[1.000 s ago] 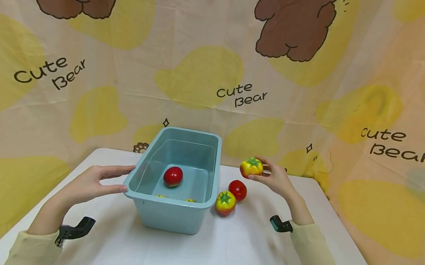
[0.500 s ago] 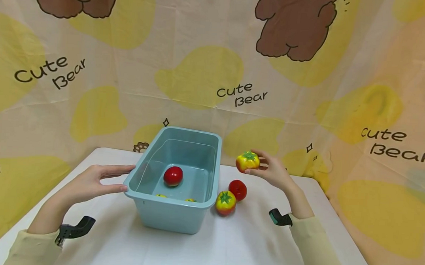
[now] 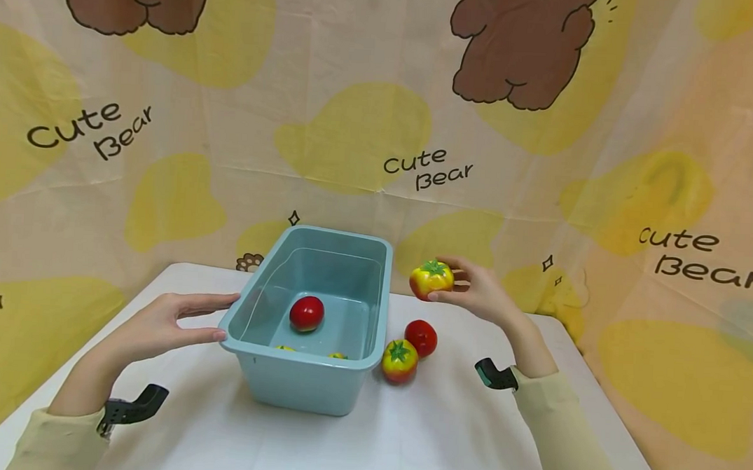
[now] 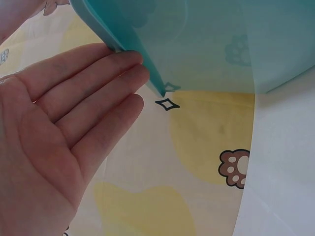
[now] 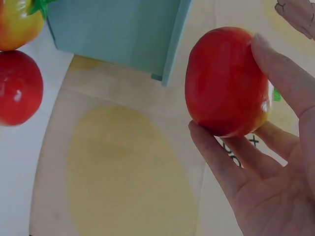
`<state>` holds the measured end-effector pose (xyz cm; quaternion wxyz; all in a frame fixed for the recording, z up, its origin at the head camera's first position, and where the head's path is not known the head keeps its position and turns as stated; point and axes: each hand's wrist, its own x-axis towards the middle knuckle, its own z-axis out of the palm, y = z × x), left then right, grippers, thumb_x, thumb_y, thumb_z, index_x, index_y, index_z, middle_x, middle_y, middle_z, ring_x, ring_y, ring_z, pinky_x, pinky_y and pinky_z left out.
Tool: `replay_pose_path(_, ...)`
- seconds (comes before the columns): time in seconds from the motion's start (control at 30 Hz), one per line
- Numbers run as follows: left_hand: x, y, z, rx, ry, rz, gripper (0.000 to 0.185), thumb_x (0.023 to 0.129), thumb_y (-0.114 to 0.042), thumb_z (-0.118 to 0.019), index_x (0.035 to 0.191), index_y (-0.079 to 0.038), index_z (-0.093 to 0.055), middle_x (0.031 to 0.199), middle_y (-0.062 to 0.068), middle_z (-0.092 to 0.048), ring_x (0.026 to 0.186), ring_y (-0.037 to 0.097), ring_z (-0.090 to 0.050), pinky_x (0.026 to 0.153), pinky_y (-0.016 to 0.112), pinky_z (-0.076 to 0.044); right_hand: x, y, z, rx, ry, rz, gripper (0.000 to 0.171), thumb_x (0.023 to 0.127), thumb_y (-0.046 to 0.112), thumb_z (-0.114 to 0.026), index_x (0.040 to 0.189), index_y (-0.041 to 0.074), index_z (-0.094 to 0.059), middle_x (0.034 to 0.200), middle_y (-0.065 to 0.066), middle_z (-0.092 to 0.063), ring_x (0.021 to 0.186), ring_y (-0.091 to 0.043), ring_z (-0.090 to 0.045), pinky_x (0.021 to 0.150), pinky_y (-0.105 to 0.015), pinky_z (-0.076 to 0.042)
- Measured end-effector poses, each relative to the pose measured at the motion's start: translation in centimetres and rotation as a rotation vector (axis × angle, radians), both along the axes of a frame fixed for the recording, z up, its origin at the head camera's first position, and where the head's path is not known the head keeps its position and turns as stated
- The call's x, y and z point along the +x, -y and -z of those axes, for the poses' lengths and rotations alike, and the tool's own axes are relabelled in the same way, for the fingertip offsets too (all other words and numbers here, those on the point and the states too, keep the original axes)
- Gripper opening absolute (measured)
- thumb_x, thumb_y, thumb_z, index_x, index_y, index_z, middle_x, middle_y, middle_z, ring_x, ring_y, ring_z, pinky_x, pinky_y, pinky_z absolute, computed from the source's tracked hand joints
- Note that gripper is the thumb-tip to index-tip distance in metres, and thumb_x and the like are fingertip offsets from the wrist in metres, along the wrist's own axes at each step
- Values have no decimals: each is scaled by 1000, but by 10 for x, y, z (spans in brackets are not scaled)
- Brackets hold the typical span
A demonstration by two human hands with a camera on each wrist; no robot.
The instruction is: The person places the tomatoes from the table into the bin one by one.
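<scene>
The right hand (image 3: pixel 475 292) holds a yellow-and-red tomato (image 3: pixel 431 279) in the air, its grip closed round the fruit with fingers behind and thumb in front. The tomato hangs just beyond the right rim of the blue tub (image 3: pixel 371 364), a little higher than that rim and clear of it, with open air between the two. In the right wrist view the fingertips (image 5: pixel 216 147) cup the tomato's red underside (image 5: pixel 226 81), and the tub's corner (image 5: pixel 170 54) shows close beside it.

The left hand (image 3: pixel 158 323) lies flat and open against the tub's left rim near the front corner, fingers straight; the left wrist view shows the fingertips (image 4: pixel 128 73) touching the tub's edge (image 4: pixel 142 59).

On the white counter (image 3: pixel 405 439), just right of the tub, a second yellow-and-red tomato (image 3: pixel 399 359) lies touching a red tomato (image 3: pixel 420 336). Inside the tub another red tomato (image 3: pixel 306 312) rests on the floor, with bare floor around it; two more fruits barely peek above the front wall. The counter's right edge runs close behind the right forearm.
</scene>
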<state>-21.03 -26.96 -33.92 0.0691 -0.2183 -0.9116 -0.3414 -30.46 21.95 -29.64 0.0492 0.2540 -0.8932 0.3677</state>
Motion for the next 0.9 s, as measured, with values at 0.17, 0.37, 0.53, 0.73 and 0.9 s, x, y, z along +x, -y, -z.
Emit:
replay_pose_path(0.17, 0, 0, 1, -2, 1, -3, 55, 82, -37, -73, 133, -27, -56, 130, 2, -61, 117, 5, -55, 90, 60, -47, -1, 6, -9, 28, -15, -19, 68, 77, 29, -80, 135, 8, -50, 127, -13, -59, 111, -35, -61, 87, -39, -55)
replay_pose_path(0.37, 0, 0, 1, -8, -4, -3, 55, 82, -37, -74, 133, -26, -56, 129, 1, -61, 116, 1, -54, 90, 58, -48, -2, 13, -16, 35, -31, -56, 68, 74, 33, -81, 132, 9, -53, 123, -11, -61, 108, -31, -62, 86, -36, -55)
replay_pose_path(0.53, 1, 0, 0, -12, 0, -3, 55, 82, -37, -73, 133, -26, -56, 129, 1, -62, 117, 12, -57, 90, 58, -48, -1, 22, -23, 63, -48, -85, 67, 74, 31, -82, 131, 9, -53, 121, -11, -62, 107, -31, -63, 86, -36, -55)
replay_pose_path(0.73, 1, 0, -1, -6, 6, 3, 56, 82, -37, -73, 134, -23, -56, 129, 5, -62, 118, 35, -56, 89, 61, -47, 1, 35, -34, 110, -57, -97, 68, 75, 35, -80, 132, 11, -53, 118, -8, -63, 104, -28, -63, 84, -35, -56)
replay_pose_path(0.9, 1, 0, -2, -7, 14, 6, 57, 83, -38, -72, 134, -21, -55, 129, 7, -61, 119, 37, -56, 89, 62, -47, 2, 47, -39, 119, -41, -106, 66, 76, 36, -80, 132, 12, -53, 117, -5, -63, 104, -24, -63, 84, -32, -56)
